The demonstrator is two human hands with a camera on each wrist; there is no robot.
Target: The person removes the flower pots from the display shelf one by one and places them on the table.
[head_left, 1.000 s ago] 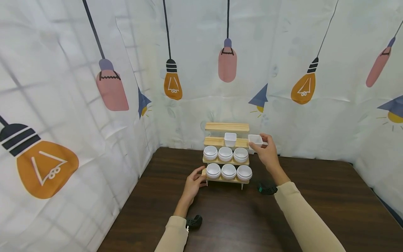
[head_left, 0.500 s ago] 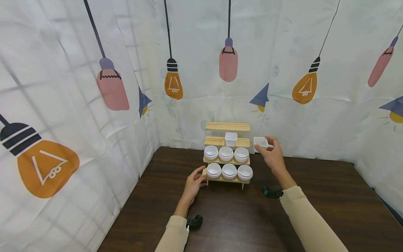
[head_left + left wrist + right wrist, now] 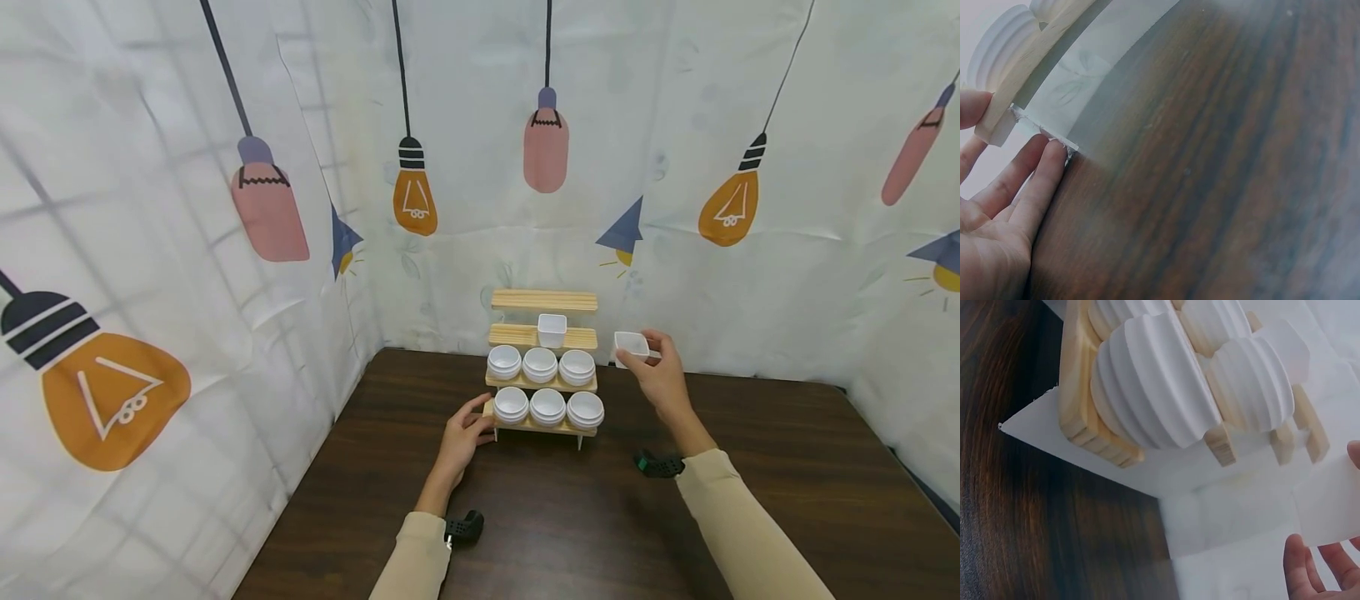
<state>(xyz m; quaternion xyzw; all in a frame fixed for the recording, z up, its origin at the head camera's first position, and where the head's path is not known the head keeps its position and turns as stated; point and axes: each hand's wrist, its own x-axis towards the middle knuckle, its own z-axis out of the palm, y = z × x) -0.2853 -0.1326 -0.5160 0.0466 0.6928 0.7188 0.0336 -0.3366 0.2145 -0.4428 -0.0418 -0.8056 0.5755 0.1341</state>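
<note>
A small stepped rack (image 3: 543,299) with pale wooden shelves and clear side supports stands at the back of the table. My left hand (image 3: 459,439) grips the left end of its lowest shelf. In the left wrist view the thumb lies on the wooden edge (image 3: 1019,81), and two fingertips touch the clear support (image 3: 1054,134). My right hand (image 3: 663,380) holds a small white square cup (image 3: 632,342) in the air just right of the rack; fingers and thumb pinch its sides. Another white square cup (image 3: 552,330) sits on the second shelf from the top.
Several round white ribbed bowls (image 3: 540,364) fill the two lower shelves in rows. The top shelf bears nothing. Behind the rack hangs a white curtain (image 3: 465,108) printed with lamps. Dark wood table (image 3: 555,517) spreads in front and to both sides.
My right hand has moved to the right, away from the rack, carrying the square cup. My left hand has kept its grip on the shelf end.
</note>
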